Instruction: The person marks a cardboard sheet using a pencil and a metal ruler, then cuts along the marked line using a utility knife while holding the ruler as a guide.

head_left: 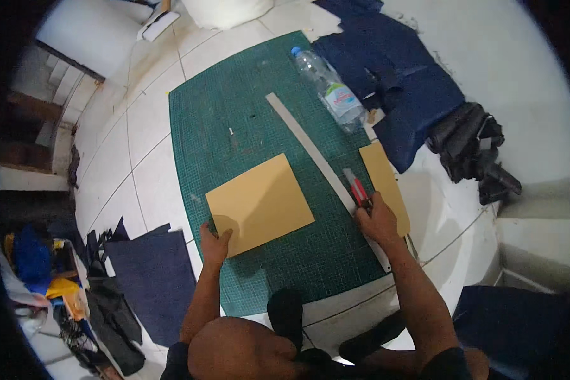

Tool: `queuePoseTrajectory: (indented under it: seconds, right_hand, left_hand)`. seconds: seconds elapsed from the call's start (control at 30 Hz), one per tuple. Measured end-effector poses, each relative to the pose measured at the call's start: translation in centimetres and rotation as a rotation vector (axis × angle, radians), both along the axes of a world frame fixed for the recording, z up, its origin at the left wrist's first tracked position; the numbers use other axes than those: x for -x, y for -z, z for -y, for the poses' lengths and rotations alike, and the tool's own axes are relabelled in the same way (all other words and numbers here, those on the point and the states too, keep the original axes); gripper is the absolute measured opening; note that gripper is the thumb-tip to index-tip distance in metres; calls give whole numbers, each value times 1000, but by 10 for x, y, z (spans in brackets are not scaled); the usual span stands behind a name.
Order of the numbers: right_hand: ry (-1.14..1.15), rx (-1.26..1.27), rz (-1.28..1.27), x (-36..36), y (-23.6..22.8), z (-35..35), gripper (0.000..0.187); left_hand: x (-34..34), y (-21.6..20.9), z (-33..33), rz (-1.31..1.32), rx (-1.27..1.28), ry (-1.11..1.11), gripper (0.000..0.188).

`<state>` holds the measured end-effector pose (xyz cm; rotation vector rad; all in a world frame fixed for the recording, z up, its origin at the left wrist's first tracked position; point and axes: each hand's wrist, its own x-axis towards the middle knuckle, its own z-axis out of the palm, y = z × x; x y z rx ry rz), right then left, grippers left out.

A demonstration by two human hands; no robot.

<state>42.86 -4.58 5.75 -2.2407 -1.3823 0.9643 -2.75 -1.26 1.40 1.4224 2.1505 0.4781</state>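
A tan cardboard sheet (266, 199) lies on a green cutting mat (215, 126). At the sheet's near left corner is my left hand (215, 246), its thumb over the board and its fingers along the edge, gripping it. My right hand (380, 218) is closed round a red utility knife (358, 188), whose blade end points away from me. A pale metal ruler (304, 142) runs diagonally across the mat, passing close by the knife. Just right of that hand, a narrow tan cardboard strip (386, 183) overlaps the mat's right edge.
A clear plastic bottle (329, 88) lies on the mat's far right. Dark blue fabric (405, 82) and a black bundle (465, 142) are beyond it. Another dark cloth (152, 272) lies left, near cluttered items (63, 297). White tiles (149, 152) surround the mat.
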Motion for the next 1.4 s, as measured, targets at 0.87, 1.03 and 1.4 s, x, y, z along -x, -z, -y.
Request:
queuePoseTrajectory:
  seconds: [0.87, 1.03, 1.4]
  right_hand:
    - [-317, -54, 370, -116, -40, 19, 45]
    - [-544, -200, 371, -115, -178, 4, 42]
    - [-966, -357, 269, -47, -330, 29, 32]
  left_hand:
    - [-100, -321, 368, 334, 306, -815, 24]
    - [-148, -418, 512, 203, 344, -958, 22]
    - [-364, -551, 734, 98, 302, -1709, 27]
